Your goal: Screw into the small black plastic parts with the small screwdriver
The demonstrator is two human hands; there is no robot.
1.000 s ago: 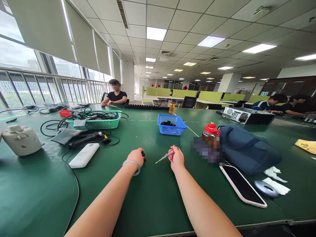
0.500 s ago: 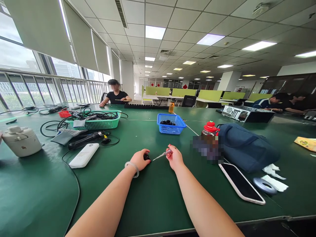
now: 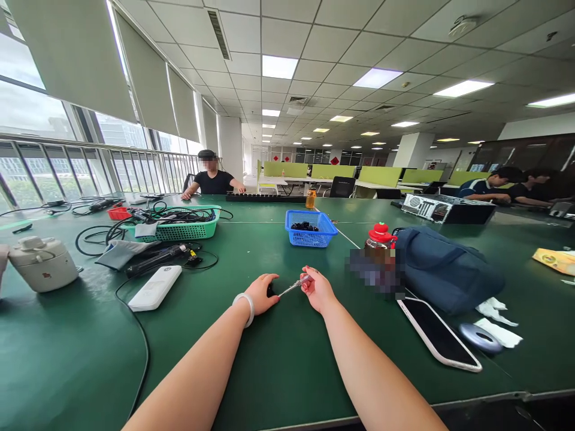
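My left hand (image 3: 262,293), with a pale bangle at its wrist, is closed around a small black part (image 3: 271,290). The fingers cover most of that part, so its kind cannot be made out. In my right hand (image 3: 318,290) is a slim screwdriver (image 3: 293,287), its handle pinched between the fingers. The metal shaft slants down to the left, and its tip is at the black part beside my left thumb. Beyond both hands stands a blue plastic basket (image 3: 311,239) with several small black pieces (image 3: 304,226) in it.
Left are a white power bank (image 3: 156,288), a green basket (image 3: 193,230) of cables and a beige bottle (image 3: 44,263). Right are a red-lidded bottle (image 3: 381,236), a dark blue bag (image 3: 449,269) and a phone (image 3: 439,333). A person (image 3: 213,179) sits across the table.
My left hand has turned, its thumb reaching further right, and the black part is more covered. The screwdriver tip has come up to it. The person opposite has stretched an arm toward the keyboard-like strip.
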